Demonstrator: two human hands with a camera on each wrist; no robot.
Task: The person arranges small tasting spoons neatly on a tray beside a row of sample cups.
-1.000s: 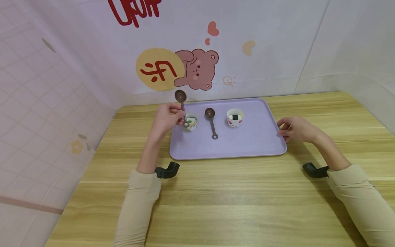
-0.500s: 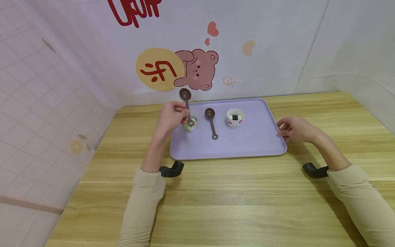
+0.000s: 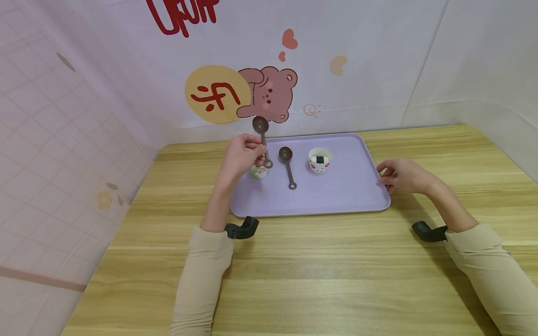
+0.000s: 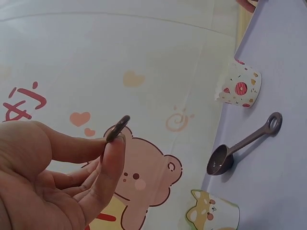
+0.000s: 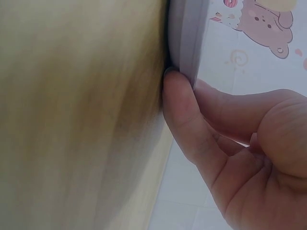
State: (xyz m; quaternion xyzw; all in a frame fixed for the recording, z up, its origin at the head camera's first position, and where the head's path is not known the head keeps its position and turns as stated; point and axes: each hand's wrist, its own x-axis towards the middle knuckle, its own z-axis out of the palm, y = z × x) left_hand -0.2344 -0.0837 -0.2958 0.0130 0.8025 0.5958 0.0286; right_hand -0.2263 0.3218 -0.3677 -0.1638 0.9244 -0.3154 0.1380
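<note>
My left hand (image 3: 243, 155) pinches the handle of a dark brown measuring spoon (image 3: 261, 125), bowl end up, above the tray's left side. In the left wrist view only the ring end of that spoon (image 4: 118, 128) shows between thumb and finger. A second brown measuring spoon (image 3: 289, 171) lies on the lilac tray (image 3: 344, 193). Partly behind my left hand stands a paper cup (image 3: 258, 173) with a dog print. Another paper cup (image 3: 319, 164) holds a white piece with a black band. My right hand (image 3: 404, 176) pinches the tray's right rim between thumb and finger.
The tray lies on a wood-grain table (image 3: 319, 266) near its back edge. Behind it hangs a pale backdrop (image 3: 370, 60) printed with a bear and hearts. Black camera mounts (image 3: 244, 228) sit on both wrists.
My left hand has moved to the right and slightly up with the measuring spoon, covering more of the left cup. My right hand and the tray have stayed put.
</note>
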